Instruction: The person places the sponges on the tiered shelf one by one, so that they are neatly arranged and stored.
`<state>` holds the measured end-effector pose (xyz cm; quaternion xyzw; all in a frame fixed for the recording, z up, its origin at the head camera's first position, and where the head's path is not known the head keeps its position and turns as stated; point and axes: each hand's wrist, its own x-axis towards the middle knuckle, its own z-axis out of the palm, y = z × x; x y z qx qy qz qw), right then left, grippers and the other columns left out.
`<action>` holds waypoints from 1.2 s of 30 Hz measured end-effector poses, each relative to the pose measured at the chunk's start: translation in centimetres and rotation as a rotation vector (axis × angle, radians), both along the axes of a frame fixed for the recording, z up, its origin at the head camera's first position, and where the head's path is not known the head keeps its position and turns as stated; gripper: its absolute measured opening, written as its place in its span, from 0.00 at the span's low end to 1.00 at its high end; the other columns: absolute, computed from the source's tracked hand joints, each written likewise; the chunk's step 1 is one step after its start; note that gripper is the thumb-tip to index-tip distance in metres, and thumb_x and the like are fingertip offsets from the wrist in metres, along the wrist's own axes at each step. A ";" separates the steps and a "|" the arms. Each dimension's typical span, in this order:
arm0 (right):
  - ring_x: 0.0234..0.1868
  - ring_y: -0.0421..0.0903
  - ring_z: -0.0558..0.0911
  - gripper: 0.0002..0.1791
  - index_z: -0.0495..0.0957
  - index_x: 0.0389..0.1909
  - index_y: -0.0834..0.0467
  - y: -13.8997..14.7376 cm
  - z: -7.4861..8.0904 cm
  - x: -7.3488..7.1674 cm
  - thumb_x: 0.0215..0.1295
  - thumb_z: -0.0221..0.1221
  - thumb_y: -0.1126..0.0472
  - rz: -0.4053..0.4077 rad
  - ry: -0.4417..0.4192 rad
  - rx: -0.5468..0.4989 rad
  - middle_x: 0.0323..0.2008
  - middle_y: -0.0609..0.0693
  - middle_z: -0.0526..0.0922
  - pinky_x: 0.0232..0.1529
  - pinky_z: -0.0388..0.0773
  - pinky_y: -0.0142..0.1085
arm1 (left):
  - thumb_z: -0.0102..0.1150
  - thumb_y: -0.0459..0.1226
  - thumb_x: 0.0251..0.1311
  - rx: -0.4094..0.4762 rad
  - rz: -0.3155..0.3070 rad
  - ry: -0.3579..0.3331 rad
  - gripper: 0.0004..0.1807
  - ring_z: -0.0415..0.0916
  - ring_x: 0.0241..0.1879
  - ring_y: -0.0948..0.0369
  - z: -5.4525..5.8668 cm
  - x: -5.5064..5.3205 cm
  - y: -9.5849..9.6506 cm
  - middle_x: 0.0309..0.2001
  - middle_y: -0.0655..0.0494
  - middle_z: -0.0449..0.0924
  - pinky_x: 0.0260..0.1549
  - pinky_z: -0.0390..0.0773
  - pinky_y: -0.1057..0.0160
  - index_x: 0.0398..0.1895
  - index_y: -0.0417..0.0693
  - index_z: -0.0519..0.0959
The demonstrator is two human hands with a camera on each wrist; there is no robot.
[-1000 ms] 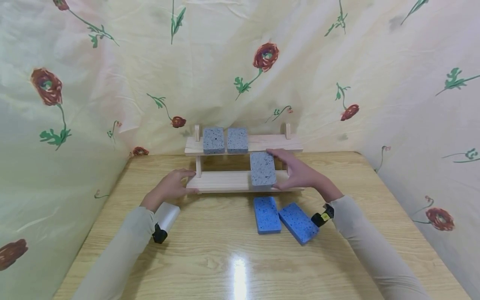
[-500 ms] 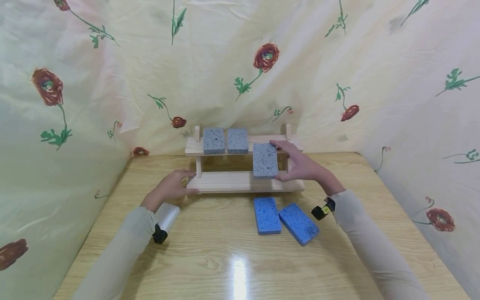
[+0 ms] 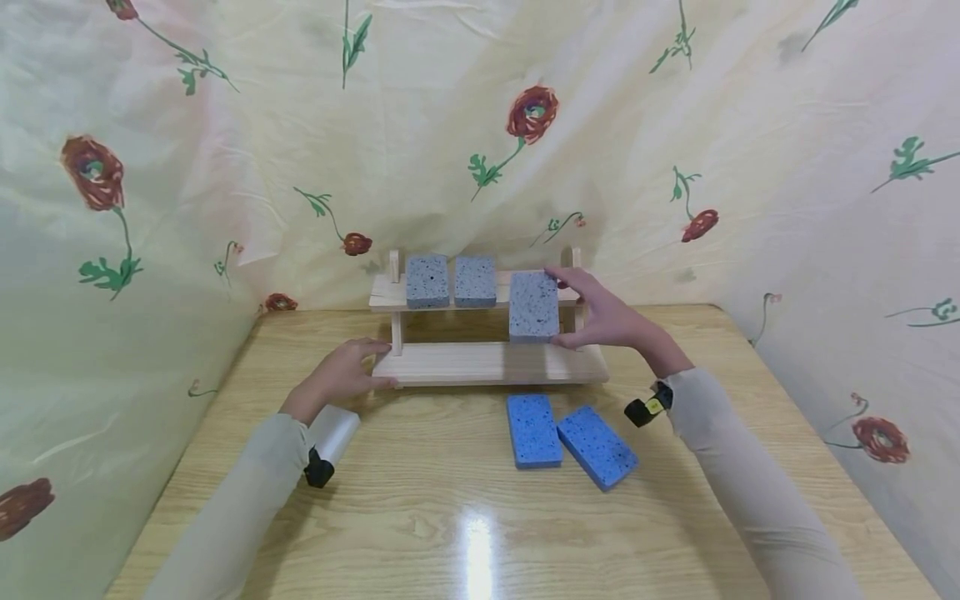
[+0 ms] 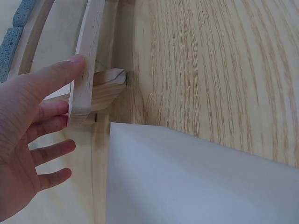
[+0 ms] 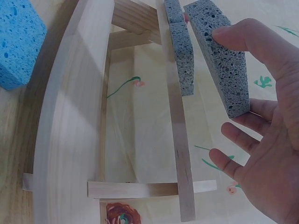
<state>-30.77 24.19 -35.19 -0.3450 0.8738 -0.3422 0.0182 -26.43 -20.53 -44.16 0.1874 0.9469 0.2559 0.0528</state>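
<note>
My right hand (image 3: 603, 312) pinches a grey speckled sponge (image 3: 533, 307) by its right edge, in front of the right part of the upper shelf (image 3: 501, 289). In the right wrist view the thumb lies on one face of this sponge (image 5: 219, 53), with fingers behind it; it is tilted and apart from the shelf board (image 5: 180, 121). Two more grey sponges, one left (image 3: 427, 282) and one beside it (image 3: 475, 282), lie on the upper shelf. My left hand (image 3: 341, 369) grips the left end of the lower shelf (image 3: 450, 362), its thumb on the board's edge (image 4: 86, 65).
Two blue sponges, one straighter (image 3: 534, 431) and one slanted (image 3: 598, 447), lie on the wooden table (image 3: 405, 517) before the rack. A white block-like object (image 3: 333, 429) is by my left wrist. Flowered cloth (image 3: 420, 167) hangs behind and at both sides.
My right hand has raised the grey sponge from in front of the lower shelf to upper shelf height, shifting it slightly right. The left hand has stayed on the rack.
</note>
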 end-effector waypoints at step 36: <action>0.71 0.63 0.60 0.62 0.47 0.82 0.57 -0.2 1.7 -3.8 0.51 0.76 0.59 -0.079 -0.064 0.039 0.73 0.59 0.59 0.63 0.67 0.65 | 0.72 0.54 0.58 -0.006 0.022 -0.015 0.41 0.64 0.73 0.40 -0.2 0.0 0.1 0.72 0.39 0.69 0.73 0.63 0.38 0.70 0.42 0.73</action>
